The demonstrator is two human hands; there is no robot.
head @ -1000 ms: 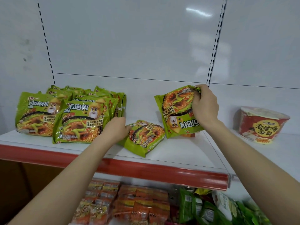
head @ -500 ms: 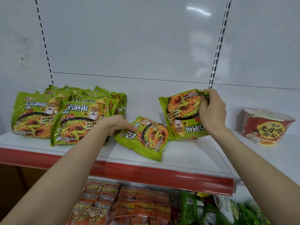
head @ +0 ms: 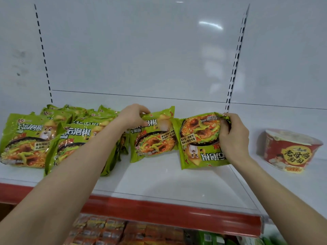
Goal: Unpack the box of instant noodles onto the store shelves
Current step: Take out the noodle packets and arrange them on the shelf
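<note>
On the white shelf (head: 159, 179) two green packets stand side by side, touching: the left hand (head: 131, 115) pinches the top edge of the upright packet (head: 155, 138), and the right hand (head: 233, 138) clamps the upside-down packet (head: 198, 144). Further left leans a pile (head: 26, 137) of like packets, uncountable behind the left forearm (head: 85, 156). One red bowl (head: 292, 152) sits well to the right.

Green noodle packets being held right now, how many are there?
2. The left hand grips the upright packet mid-shelf; the right hand grips the upside-down packet beside it. Unheld packets are stacked at left.
</note>
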